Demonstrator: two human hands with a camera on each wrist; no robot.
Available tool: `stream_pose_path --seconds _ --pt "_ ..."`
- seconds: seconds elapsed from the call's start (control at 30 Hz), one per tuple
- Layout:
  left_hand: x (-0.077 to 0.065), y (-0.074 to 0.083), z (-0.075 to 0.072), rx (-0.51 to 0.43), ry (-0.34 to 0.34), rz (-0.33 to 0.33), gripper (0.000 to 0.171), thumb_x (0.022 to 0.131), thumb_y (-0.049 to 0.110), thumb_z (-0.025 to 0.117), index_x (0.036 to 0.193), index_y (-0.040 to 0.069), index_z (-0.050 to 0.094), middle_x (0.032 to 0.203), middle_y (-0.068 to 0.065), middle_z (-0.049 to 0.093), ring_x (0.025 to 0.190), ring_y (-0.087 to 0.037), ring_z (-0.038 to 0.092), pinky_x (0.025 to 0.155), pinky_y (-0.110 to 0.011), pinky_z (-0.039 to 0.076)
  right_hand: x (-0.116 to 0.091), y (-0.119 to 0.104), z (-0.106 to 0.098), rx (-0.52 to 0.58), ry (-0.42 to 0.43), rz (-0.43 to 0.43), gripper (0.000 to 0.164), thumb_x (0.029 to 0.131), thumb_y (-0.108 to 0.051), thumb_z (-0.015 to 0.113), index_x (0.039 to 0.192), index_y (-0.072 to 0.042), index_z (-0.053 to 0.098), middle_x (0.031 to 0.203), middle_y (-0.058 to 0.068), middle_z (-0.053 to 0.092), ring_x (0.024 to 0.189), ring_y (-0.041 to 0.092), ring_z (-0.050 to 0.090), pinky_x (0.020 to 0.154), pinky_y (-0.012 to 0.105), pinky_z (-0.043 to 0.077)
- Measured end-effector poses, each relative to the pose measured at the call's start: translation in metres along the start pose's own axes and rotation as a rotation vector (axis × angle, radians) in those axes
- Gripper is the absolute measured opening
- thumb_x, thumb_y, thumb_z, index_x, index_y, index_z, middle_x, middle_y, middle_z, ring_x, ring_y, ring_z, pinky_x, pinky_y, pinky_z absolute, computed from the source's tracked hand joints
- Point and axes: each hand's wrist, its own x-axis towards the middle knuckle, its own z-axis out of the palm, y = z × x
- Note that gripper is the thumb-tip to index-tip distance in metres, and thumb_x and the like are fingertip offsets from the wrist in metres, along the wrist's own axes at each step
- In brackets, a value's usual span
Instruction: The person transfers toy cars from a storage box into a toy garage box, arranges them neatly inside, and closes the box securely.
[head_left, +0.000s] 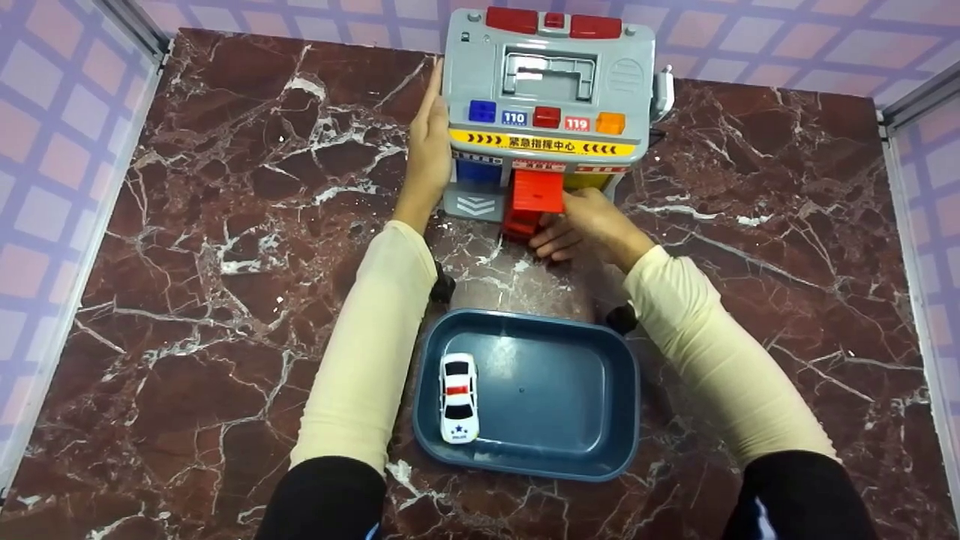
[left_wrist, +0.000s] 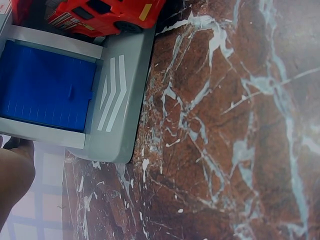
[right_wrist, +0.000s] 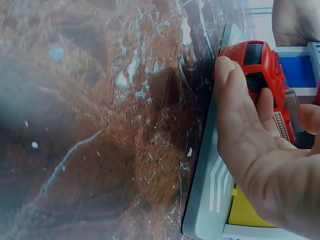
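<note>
A grey toy emergency station (head_left: 480,75) stands at the back of the marbled surface. My left hand (head_left: 430,150) rests along its left side with the fingers extended; only part of that hand (left_wrist: 15,172) shows in the left wrist view. A red toy fire truck (right_wrist: 252,62) sits at the station's middle bay, its front out on the grey ramp (left_wrist: 117,100). My right hand (head_left: 592,225) lies against the truck, its long fingers (right_wrist: 235,100) stretched along the front and side. The thumb stands apart from them. The truck's rear is hidden inside the bay.
A dark blue tub (head_left: 525,319) stands in front of the station, between my forearms. A white toy police car (head_left: 458,397) lies at its left end. The station's blue door (left_wrist: 47,85) and yellow door (right_wrist: 250,210) flank the middle bay. Patterned panels (head_left: 787,45) border the surface.
</note>
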Motion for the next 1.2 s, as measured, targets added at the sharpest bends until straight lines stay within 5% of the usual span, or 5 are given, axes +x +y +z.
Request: stream_pose_path --seconds 0.23,0.53,0.73,0.9,1.2 --pt "0.0006 -0.0008 -0.0006 -0.005 0.002 -0.007 0.05 0.111 0.014 0.023 0.161 0.014 0.02 0.168 -0.002 0.019 0.147 -0.004 0.029 0.115 -0.008 0.021 0.0018 0.0003 -0.002 0.015 -0.042 0.005 0.019 0.103 -0.012 0.054 0.117 0.0 0.058 0.096 0.017 0.075 0.078 0.024 0.074 0.073 0.035 0.063" --pt "0.0003 -0.0008 -0.0007 0.022 0.004 -0.014 0.05 0.111 0.017 0.024 0.161 0.016 0.02 0.168 0.0 0.019 0.146 -0.003 0.029 0.115 -0.009 0.021 0.0039 0.0007 -0.0005 0.015 0.006 -0.052 0.035 0.091 0.006 0.067 0.124 0.002 0.057 0.086 0.006 0.075 0.077 0.019 0.073 0.071 0.03 0.063" --pt "-0.0003 0.0 0.001 0.024 0.019 -0.017 0.049 0.111 0.016 0.024 0.161 0.017 0.022 0.165 0.001 0.026 0.083 -0.003 0.054 0.096 -0.013 0.044 0.0056 0.0017 0.0023 -0.04 0.063 -0.057 0.034 0.09 0.003 0.072 0.122 0.0 0.061 0.089 0.005 0.074 0.076 0.017 0.073 0.071 0.029 0.062" --pt "0.0006 -0.0003 0.0011 0.001 0.005 0.022 0.049 0.111 0.012 0.023 0.16 0.012 0.023 0.164 -0.005 0.03 0.141 -0.008 0.041 0.114 -0.008 0.025 0.0051 0.003 0.0033 -0.043 0.085 -0.076 0.03 0.091 0.0 0.071 0.119 0.001 0.062 0.09 0.007 0.074 0.074 0.017 0.072 0.068 0.028 0.062" --pt "-0.0002 -0.0017 0.0005 -0.022 0.0 0.017 0.05 0.111 0.013 0.023 0.16 0.013 0.022 0.161 -0.008 0.035 0.145 -0.011 0.038 0.115 -0.009 0.025 0.0047 0.0032 0.0032 -0.004 0.111 -0.101 0.028 0.094 -0.001 0.067 0.121 0.002 0.06 0.094 0.012 0.074 0.073 0.019 0.072 0.069 0.029 0.062"
